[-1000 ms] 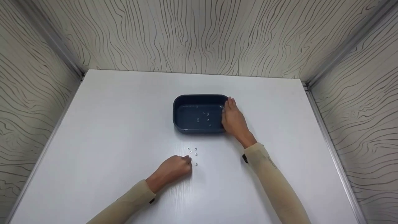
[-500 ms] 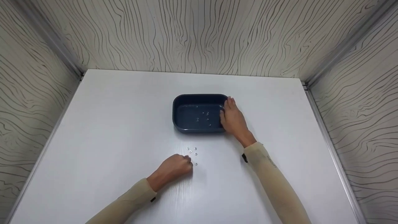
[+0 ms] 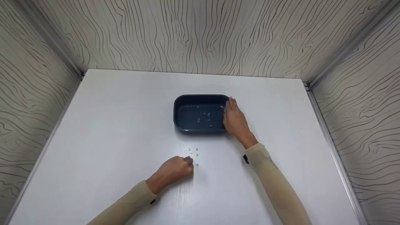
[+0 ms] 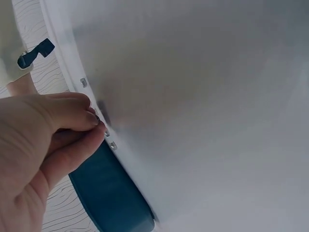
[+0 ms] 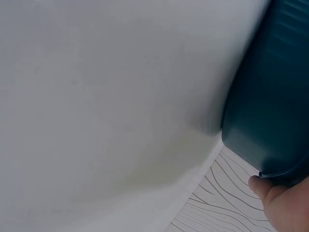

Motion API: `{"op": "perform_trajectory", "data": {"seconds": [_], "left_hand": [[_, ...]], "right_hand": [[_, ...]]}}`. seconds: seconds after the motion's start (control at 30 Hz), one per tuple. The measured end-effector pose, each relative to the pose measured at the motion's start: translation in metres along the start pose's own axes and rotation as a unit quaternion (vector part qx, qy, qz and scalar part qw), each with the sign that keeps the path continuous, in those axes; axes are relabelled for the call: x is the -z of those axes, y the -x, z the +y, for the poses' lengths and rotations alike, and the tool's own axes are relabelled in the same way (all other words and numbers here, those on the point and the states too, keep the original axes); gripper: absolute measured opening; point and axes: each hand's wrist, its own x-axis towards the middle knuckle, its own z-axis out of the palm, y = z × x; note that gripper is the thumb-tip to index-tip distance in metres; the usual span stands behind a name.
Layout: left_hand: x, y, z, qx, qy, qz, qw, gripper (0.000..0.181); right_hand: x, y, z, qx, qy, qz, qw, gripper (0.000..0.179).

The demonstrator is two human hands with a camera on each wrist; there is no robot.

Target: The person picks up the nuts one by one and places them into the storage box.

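Note:
My left hand (image 3: 175, 168) is low over the white table, just left of several small metal nuts (image 3: 197, 155). In the left wrist view its thumb and forefinger pinch a tiny metal nut (image 4: 97, 118), mostly hidden by the fingertips. Other nuts (image 4: 113, 145) lie close beyond them. My right hand (image 3: 236, 121) grips the right end wall of a dark blue rectangular bin (image 3: 200, 131), the thumb over the rim on the inner side. Several more nuts (image 3: 208, 120) lie scattered on the bin's floor. The right wrist view shows the bin's outer side (image 5: 270, 106) with the hand at its rim.
The white table (image 3: 118, 125) ends at a wood-grain patterned back wall (image 3: 193, 37), with similar walls on both sides. Metal frame rails (image 3: 337, 156) run along the table's sides.
Both hands stay almost in place. The right thumb lifts a little away from the bin's inner wall and then comes back to it. The bin and the loose nuts stay where they were.

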Motion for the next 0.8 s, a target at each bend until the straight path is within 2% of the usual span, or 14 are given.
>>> {"op": "perform_trajectory", "data": {"seconds": [0.3,0.47,0.7,0.8], "left_hand": [[0.009,-0.003,-0.006,0.004,-0.001,0.016,0.9999,0.017],[0.012,-0.007,-0.01,0.009,0.017,0.026,0.9995,0.015],[0.018,-0.015,-0.014,0.021,0.037,0.03,0.9987,0.001],[0.02,-0.02,-0.016,0.025,0.056,0.036,0.9974,0.007]], "right_hand": [[0.0,0.001,0.0,-0.003,-0.01,-0.001,0.9999,0.052],[0.0,0.0,-0.001,-0.003,-0.008,-0.001,1.0,0.052],[-0.001,0.001,0.0,0.005,-0.004,0.007,0.9999,0.051],[-0.001,0.001,0.0,0.015,0.0,0.017,0.9997,0.05]]}}
